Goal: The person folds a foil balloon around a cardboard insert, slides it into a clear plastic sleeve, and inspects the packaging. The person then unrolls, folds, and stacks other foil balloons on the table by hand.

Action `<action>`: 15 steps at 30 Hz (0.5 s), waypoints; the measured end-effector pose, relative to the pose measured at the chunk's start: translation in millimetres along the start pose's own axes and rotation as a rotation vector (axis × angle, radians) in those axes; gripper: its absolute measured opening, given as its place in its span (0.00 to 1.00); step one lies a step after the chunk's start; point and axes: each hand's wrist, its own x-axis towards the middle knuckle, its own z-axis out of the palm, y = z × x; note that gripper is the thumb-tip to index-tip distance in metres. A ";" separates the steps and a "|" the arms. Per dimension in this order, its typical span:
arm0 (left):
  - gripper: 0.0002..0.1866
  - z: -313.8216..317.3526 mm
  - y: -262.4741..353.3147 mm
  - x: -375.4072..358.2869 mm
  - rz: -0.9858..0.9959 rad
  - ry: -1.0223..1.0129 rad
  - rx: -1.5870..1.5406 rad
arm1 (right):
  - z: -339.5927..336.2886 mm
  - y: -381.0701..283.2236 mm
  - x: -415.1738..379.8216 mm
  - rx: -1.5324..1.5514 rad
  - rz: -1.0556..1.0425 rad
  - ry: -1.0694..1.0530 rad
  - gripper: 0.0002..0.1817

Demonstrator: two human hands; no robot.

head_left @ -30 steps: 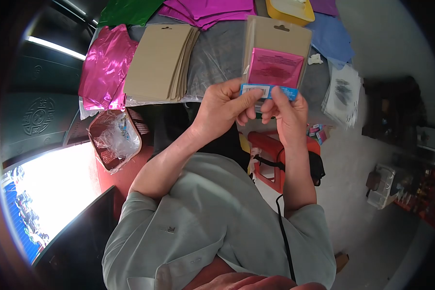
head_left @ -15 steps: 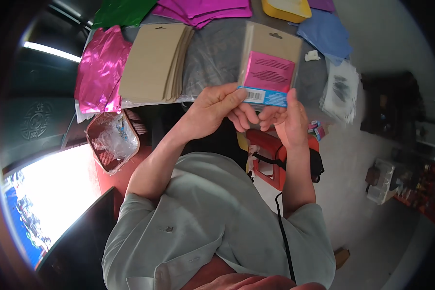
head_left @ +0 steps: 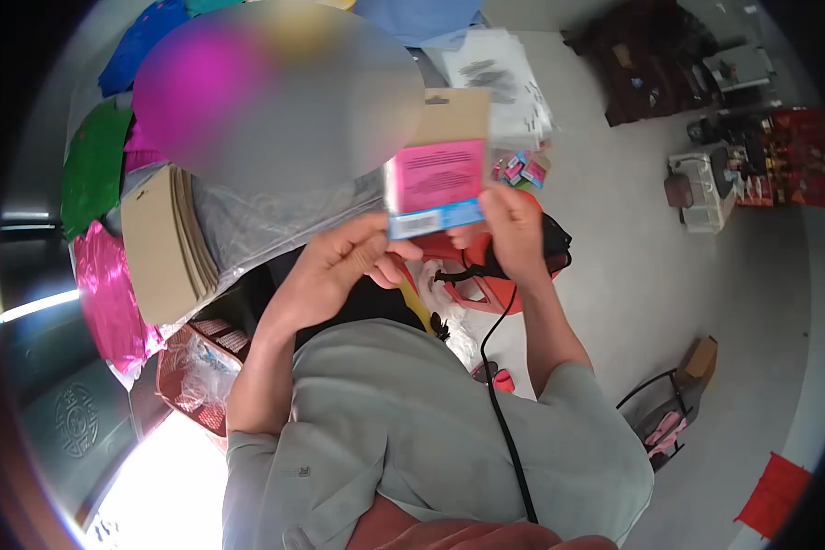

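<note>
Pink foil (head_left: 115, 298) shines at far left, a green sheet (head_left: 96, 170) beyond it and a stack of brown cards (head_left: 160, 247) beside it on a plastic-covered table (head_left: 257, 220), part of which a blurred patch hides. A basket (head_left: 213, 420) of clear wrap stands just below the table's near edge.

A person's left hand (head_left: 339, 266) reaches in next, fingers half curled and narrow at the lower left corner of a packet (head_left: 440, 170); blur at the tips makes it impossible to tell whether they pinch the corner or merely touch it. The packet is held up between the two hands by the table's edge, its brown top and hang hole farthest from the person, its printed pink panel in the middle, its blue strip (head_left: 463, 214) nearest. Careful handling here likely means light pressure at the edges, thumbs off the barcode (head_left: 417, 223) and the card kept flat, since a hard squeeze could crease it.

The right hand (head_left: 515, 225) grips the packet at the strip's right end, thumb on the front; that hold looks best kept firm while the other corner is unsure. Beyond it, white bags (head_left: 500, 82) lie piled and small packs (head_left: 527, 170) sit in a cluster
</note>
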 end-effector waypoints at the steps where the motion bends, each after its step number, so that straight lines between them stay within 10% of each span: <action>1: 0.18 4.8 -0.2 1.6 0.001 -0.007 0.019 | -19.5 -0.1 -6.2 -0.003 -0.004 0.137 0.19; 7: 0.22 0.9 -19.9 -3.9 -0.054 0.018 0.096 | -147.1 24.5 -25.3 0.040 -0.188 0.780 0.18; 15: 0.22 -28.6 -58.4 -46.9 -0.159 0.144 0.064 | -246.6 157.0 40.0 0.040 0.043 0.740 0.24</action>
